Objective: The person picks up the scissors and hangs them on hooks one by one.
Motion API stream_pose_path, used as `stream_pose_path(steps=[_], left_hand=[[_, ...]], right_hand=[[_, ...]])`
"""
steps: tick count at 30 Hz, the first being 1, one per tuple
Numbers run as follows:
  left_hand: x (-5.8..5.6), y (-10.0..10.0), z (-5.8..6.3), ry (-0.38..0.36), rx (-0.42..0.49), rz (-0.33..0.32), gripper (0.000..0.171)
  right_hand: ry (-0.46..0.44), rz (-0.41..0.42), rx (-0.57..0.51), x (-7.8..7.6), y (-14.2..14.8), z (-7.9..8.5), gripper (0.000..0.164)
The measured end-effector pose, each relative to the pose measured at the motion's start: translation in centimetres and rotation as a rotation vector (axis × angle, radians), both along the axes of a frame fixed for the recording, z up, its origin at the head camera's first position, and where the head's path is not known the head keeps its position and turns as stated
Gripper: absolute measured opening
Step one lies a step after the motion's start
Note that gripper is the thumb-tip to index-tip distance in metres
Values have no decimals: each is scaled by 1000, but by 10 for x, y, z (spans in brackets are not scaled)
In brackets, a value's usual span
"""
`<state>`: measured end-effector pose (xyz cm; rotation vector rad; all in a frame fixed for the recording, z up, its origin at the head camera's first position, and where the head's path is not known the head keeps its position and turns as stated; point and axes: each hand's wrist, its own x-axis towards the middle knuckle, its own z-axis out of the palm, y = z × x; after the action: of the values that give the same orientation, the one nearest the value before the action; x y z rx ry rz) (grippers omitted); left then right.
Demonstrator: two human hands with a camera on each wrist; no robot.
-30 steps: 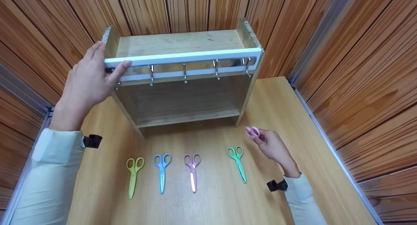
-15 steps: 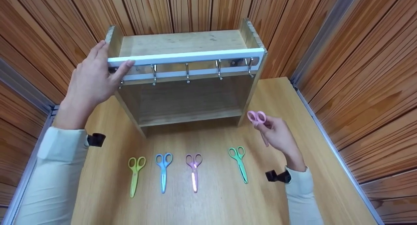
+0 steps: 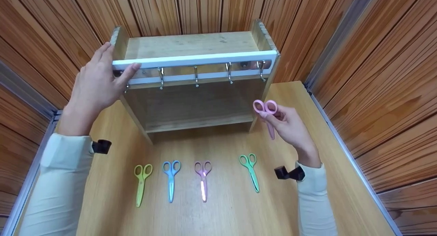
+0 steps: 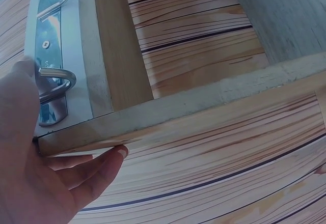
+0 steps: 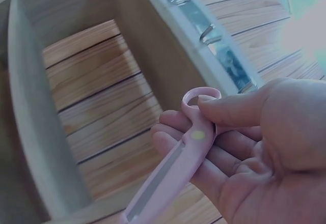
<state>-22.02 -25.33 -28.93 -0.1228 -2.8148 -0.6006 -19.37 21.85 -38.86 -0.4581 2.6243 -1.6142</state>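
My right hand point(image 3: 290, 125) pinches a pair of pink scissors point(image 5: 178, 168) between thumb and fingers, handle loops up and blades pointing down, in front of the shelf's right side. My left hand point(image 3: 97, 82) grips the upper left corner of a small wooden shelf point(image 3: 191, 44); in the left wrist view its fingers point(image 4: 102, 178) lie against the outer side board. A white rail point(image 3: 205, 58) with several metal hooks point(image 3: 196, 77) runs along the shelf's upper front, and nothing hangs from the visible hooks. The hook at the left end is partly hidden by my left thumb.
Yellow scissors point(image 3: 140, 184), blue scissors point(image 3: 171, 181), another pair of pink scissors point(image 3: 203, 181) and green scissors point(image 3: 251, 172) lie in a row on the wooden table point(image 3: 232, 215), before the shelf. Wood-patterned panels point(image 3: 385, 75) enclose the table at the back and sides.
My right hand has lifted the pink scissors up from near the table, and their blades have come into sight below the hand. My left hand stays at the shelf corner.
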Motion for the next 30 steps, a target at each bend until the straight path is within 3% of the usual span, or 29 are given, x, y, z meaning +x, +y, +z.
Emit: stream_pose_path(steps=[17, 21, 30], left_hand=[[0, 0, -1, 26, 26, 4, 97], [0, 0, -1, 38, 22, 7, 97], [1, 1, -2, 26, 20, 11, 97]], right_hand=[[79, 51, -274, -15, -17, 30, 29], [92, 54, -357, -20, -19, 32, 31], [61, -8, -395, -29, -20, 26, 37]])
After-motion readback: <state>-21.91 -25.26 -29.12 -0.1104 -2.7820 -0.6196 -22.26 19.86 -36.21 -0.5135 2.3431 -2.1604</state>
